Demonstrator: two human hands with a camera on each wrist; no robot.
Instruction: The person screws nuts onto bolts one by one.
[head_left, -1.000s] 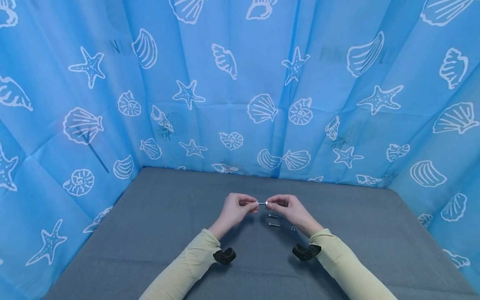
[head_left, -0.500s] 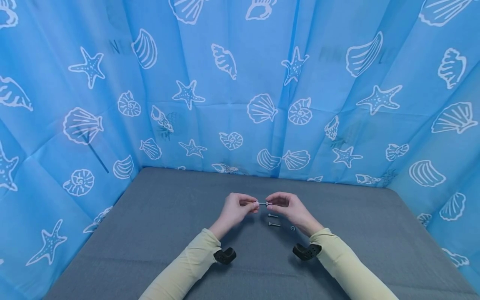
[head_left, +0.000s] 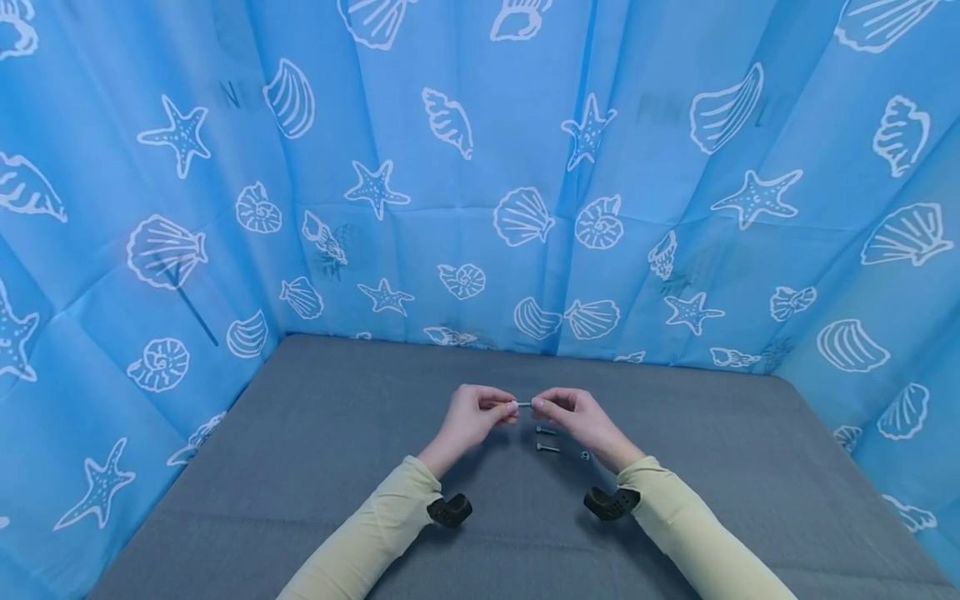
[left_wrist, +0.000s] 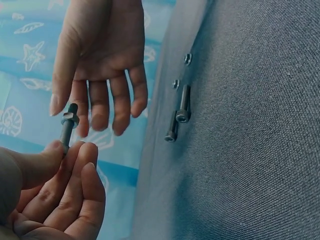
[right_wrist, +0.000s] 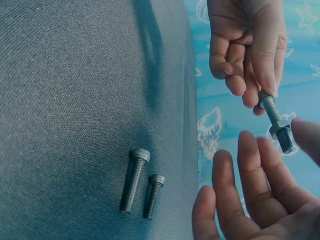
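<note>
My left hand [head_left: 474, 415] pinches a socket-head bolt [right_wrist: 271, 111] by its head, between thumb and fingertips, raised over the table. A hex nut [left_wrist: 70, 118] is threaded partway along the shank, and the threaded end sticks out past it. Around that end is my right hand [head_left: 577, 417], its thumb and straightened fingers spread on either side of the nut with a small gap in both wrist views. Two more socket-head bolts, a longer one [right_wrist: 135, 180] and a shorter one [right_wrist: 155, 196], lie side by side on the grey cloth below.
Near the right wrist a loose nut [head_left: 585, 456] lies on the grey table [head_left: 337, 500]; the left wrist view has a second loose nut [left_wrist: 176, 84] close to the bolts. A blue shell-patterned curtain [head_left: 465, 233] surrounds the table's back and sides.
My right fingers shift around the nut at the bolt's end, parting to bare it and then coming back around it. The left hand keeps its pinch; the loose bolts stay put.
</note>
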